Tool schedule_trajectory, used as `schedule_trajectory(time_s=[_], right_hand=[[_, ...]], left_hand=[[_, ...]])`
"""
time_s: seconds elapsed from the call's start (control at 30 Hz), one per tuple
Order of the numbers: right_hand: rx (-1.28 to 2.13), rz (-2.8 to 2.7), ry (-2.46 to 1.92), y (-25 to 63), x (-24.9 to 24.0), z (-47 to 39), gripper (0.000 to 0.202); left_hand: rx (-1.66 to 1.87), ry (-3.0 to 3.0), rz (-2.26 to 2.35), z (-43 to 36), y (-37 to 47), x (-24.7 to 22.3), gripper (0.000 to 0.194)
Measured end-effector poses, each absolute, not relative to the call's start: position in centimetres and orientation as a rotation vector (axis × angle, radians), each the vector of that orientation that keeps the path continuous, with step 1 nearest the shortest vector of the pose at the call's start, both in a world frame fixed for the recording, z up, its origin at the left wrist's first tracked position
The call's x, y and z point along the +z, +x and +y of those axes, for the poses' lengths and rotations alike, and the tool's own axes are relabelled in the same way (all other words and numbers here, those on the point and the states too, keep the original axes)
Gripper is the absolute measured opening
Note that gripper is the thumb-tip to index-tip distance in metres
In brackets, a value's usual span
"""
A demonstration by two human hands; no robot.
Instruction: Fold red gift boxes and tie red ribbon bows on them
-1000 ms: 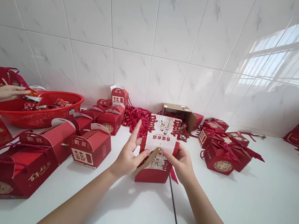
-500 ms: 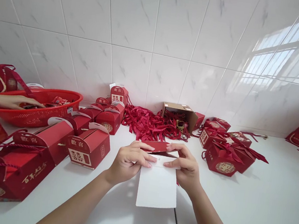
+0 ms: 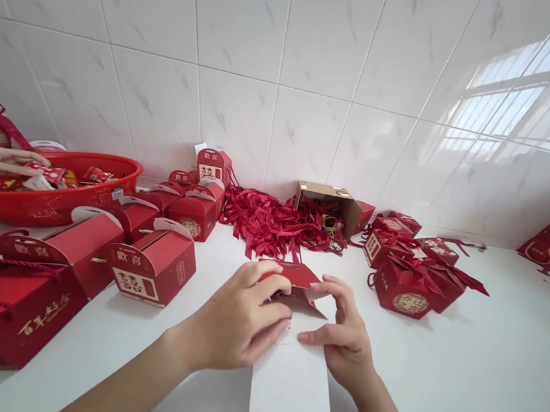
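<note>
An unfolded card box [image 3: 291, 382], white on the side facing me with a red flap at its far end, lies between my hands at the front middle. My left hand [image 3: 241, 315] has curled fingers gripping the box's left side near the red flap. On the right side, my right hand [image 3: 347, 332] holds the box between thumb and bent fingers. To the left stands a closed red box [image 3: 154, 268] with a white label. Beyond my hands lies a heap of red ribbons [image 3: 266, 218].
Another person's hand [image 3: 2, 161] holds wrapped sweets over a red basket [image 3: 102, 178] at the left. Several red boxes [image 3: 60, 260] stand below it. An open brown carton [image 3: 327, 191] lies at the back. Ribbon-tied boxes [image 3: 407, 292] sit to the right.
The white panel has come lower and nearer, and the red flap has opened up more. My left hand has turned over the fold. The other person's hand has lifted sweets from the basket.
</note>
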State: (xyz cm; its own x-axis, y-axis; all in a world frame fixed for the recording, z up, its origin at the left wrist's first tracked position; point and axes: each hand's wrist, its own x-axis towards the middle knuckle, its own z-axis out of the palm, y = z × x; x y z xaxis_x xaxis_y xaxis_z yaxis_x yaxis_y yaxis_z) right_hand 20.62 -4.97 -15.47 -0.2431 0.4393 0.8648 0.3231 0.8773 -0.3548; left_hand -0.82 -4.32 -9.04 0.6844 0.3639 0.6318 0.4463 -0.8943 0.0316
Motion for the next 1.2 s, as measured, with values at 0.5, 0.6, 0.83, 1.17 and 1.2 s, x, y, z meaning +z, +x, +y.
schedule_trajectory(time_s=[0.5, 0.6, 0.83, 1.17, 1.2], right_hand=[[0.040, -1.854, -0.660, 19.2, -16.6, -7.5, 0.030], [0.042, -1.854, -0.649, 19.2, -16.5, -7.5, 0.033], [0.150, -1.813, -0.587, 19.2, -16.2, -7.8, 0.035], [0.298, -1.704, -0.551, 19.0, -16.5, -7.6, 0.033], [0.311, -1.694, -0.549, 19.0, -16.5, -7.7, 0.033]], left_hand=[[-0.475, -2.581, -0.852, -6.0, 0.3, -9.8, 0.030], [-0.400, -2.672, -0.832, -5.7, 0.4, -9.3, 0.029], [-0.299, -2.838, -0.761, -5.2, 0.5, -7.5, 0.024], [-0.289, -2.697, -0.597, -5.2, 0.8, -7.8, 0.018], [-0.294, -2.695, -0.577, -5.2, 0.9, -7.8, 0.017]])
